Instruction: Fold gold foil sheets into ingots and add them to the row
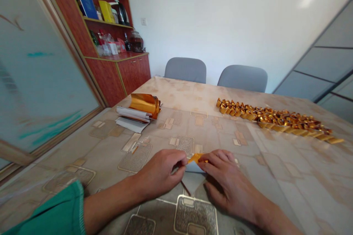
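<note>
Your sheet of paper (195, 168), pale on the folded band with gold showing along the top, is on the near part of the table (165, 137), straight ahead of you. Your left hand (167, 170) is at the sheet's left end, finger and thumb curled together in a pinch on it. Your right hand (227, 178) lies over the sheet's right end, fingers bent onto the band and thumb lower down, apart from them; you may be only pressing there, as I cannot tell whether it grips.

Watch the fold: if your two hands pull unevenly, the band could skew and the crease run off line. The paper looks thin, so a hard pinch at the left end could wrinkle or tear it. Lift the right fingers too soon and that side might spring open.

Beyond the sheet to the left, a loose pile of paper (143, 105) lies partly curled, and a sweep of your left arm could scatter it. Beyond the sheet to the right, the rows of folded gold pieces (278, 117) sit close together; a knock could disturb their order.
</note>
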The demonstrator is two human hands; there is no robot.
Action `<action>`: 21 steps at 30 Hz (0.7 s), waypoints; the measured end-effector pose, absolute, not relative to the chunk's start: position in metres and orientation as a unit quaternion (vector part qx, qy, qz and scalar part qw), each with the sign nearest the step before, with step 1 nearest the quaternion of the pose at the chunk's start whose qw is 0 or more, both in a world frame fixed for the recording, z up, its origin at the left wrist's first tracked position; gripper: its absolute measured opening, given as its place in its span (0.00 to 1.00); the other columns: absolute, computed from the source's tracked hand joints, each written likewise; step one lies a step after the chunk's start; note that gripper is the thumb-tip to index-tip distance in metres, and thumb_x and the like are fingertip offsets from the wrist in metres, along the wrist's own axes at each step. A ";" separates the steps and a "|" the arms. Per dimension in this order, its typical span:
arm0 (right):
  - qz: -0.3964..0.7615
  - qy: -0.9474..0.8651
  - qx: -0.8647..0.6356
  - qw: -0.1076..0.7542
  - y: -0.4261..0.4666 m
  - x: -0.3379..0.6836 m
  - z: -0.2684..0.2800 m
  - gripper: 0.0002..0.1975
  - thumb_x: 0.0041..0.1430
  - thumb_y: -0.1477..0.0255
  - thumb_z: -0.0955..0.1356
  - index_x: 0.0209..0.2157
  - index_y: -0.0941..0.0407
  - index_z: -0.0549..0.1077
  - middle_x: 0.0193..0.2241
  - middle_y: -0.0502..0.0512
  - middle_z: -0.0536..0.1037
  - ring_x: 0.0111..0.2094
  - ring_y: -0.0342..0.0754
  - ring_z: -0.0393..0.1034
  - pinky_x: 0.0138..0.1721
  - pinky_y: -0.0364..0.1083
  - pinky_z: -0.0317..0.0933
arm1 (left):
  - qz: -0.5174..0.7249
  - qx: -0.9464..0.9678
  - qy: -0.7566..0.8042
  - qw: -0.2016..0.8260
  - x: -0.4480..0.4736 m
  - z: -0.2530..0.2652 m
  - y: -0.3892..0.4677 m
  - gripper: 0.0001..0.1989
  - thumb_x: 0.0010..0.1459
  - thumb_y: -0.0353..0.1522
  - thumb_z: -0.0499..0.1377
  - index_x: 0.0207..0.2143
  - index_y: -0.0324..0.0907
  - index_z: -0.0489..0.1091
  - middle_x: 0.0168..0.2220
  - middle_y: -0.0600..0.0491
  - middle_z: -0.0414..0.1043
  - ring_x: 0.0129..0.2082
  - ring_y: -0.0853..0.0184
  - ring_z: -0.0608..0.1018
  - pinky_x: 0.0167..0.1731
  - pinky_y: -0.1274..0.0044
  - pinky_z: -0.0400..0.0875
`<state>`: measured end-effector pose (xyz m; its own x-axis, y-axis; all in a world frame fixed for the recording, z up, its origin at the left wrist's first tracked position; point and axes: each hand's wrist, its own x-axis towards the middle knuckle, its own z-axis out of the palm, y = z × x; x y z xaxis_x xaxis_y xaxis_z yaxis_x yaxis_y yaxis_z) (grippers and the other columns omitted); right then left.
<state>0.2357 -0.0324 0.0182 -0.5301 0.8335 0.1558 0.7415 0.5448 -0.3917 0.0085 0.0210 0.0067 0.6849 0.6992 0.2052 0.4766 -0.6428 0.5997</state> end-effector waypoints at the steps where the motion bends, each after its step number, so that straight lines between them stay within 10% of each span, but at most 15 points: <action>1: 0.138 -0.861 -0.463 0.162 -0.033 0.235 0.018 0.16 0.55 0.76 0.70 0.45 0.51 0.71 0.43 0.53 0.74 0.45 0.53 0.64 0.49 0.55 0.55 | 0.213 0.880 0.333 0.263 0.009 0.006 0.021 0.06 0.56 0.23 0.55 0.31 0.41 0.68 0.28 0.57 0.70 0.29 0.70 0.70 0.30 0.79 0.61; 7: 0.091 -0.879 -0.448 0.134 -0.035 0.231 0.011 0.03 0.63 0.70 0.67 0.39 0.53 0.71 0.37 0.51 0.75 0.40 0.51 0.66 0.44 0.52 0.56 | 0.181 0.923 0.262 0.216 0.006 0.006 0.014 0.06 0.57 0.24 0.54 0.31 0.42 0.66 0.32 0.54 0.69 0.35 0.66 0.70 0.34 0.77 0.62; 15: 0.086 -0.872 -0.439 0.197 -0.028 0.227 0.003 0.07 0.66 0.75 0.63 0.34 0.54 0.72 0.34 0.52 0.75 0.39 0.50 0.67 0.43 0.51 0.58 | 0.150 0.925 0.296 0.186 0.000 0.003 0.008 0.13 0.51 0.37 0.67 0.34 0.42 0.67 0.36 0.54 0.70 0.37 0.62 0.70 0.36 0.73 0.63; 21: 0.156 -0.834 -0.467 0.251 -0.028 0.224 0.000 0.07 0.63 0.77 0.65 0.30 0.54 0.69 0.32 0.51 0.74 0.38 0.49 0.67 0.41 0.49 0.57 | 0.185 0.893 0.360 0.199 -0.004 -0.006 0.004 0.03 0.61 0.30 0.58 0.32 0.41 0.69 0.36 0.53 0.68 0.38 0.63 0.70 0.37 0.73 0.62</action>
<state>0.2237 -0.0276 -0.0003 -0.4384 0.8562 0.2734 0.6998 0.5160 -0.4939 -0.0035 0.0036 -0.0061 0.6727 0.7159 0.1870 0.5685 -0.6618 0.4886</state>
